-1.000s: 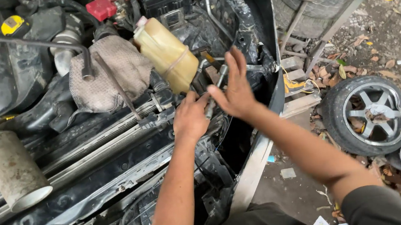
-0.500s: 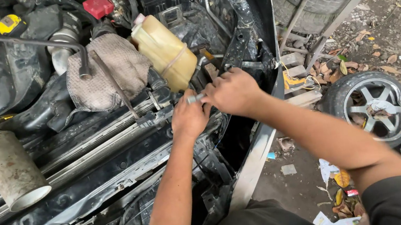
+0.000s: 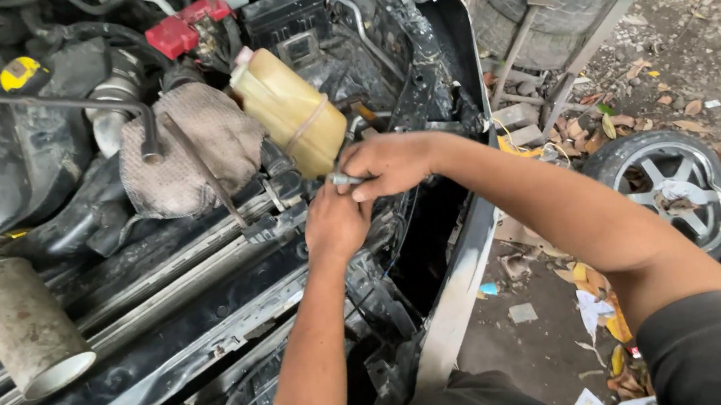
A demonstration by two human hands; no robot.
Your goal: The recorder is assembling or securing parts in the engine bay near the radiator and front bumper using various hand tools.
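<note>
Hands met just below the yellowish coolant reservoir, at the front corner of the open engine bay. Right hand was closed in a narrow pinch around a small metal tool, its silvery end projecting toward the reservoir's lower end. Left hand sat directly beneath the right hand and touched it, fingers curled over something at the black front crossmember; whether it held anything could not be told. Beside the reservoir, away from the hands, a grey rag lay draped over engine parts with a bent metal rod across it. Beyond the bodywork from the reservoir, an alloy wheel lay flat on littered ground.
</note>
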